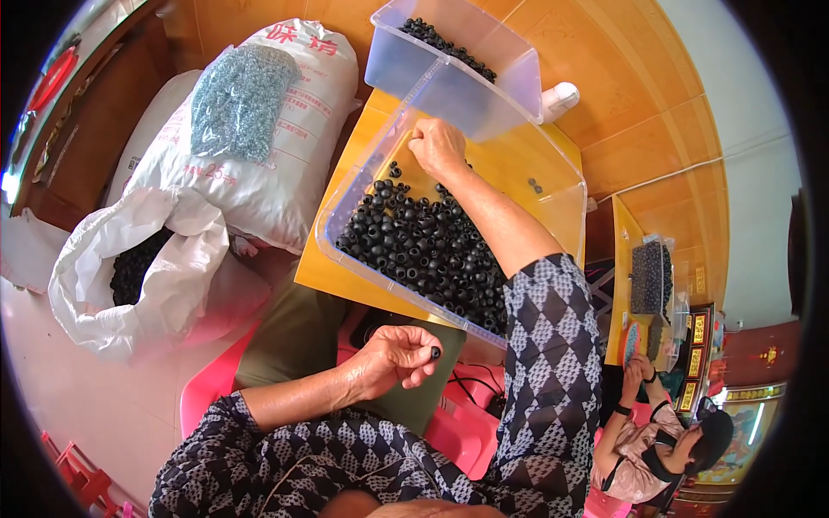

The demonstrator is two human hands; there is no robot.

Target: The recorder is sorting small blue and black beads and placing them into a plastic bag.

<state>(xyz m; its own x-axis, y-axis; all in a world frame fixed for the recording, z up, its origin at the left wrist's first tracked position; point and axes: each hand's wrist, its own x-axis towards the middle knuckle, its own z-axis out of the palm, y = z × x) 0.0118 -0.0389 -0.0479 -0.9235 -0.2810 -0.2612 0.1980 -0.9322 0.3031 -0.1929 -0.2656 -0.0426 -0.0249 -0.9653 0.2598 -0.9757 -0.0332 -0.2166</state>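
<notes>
On the yellow tabletop (321,274) a clear bin (341,226) held black beads (423,246); the right hand (437,147) reached in at its far end, fingers curled, grip hidden. The left hand (395,356), nearer the body, pinched one bead (435,352)

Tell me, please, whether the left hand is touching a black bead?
Touching: the head view shows the left hand pinching a single black bead between its fingertips, above the lap.

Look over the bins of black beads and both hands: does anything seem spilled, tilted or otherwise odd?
One thing: the smaller clear bin sits tilted, propped on the rim of the large clear bin, its black beads gathered along one side. No spill shows.
</notes>
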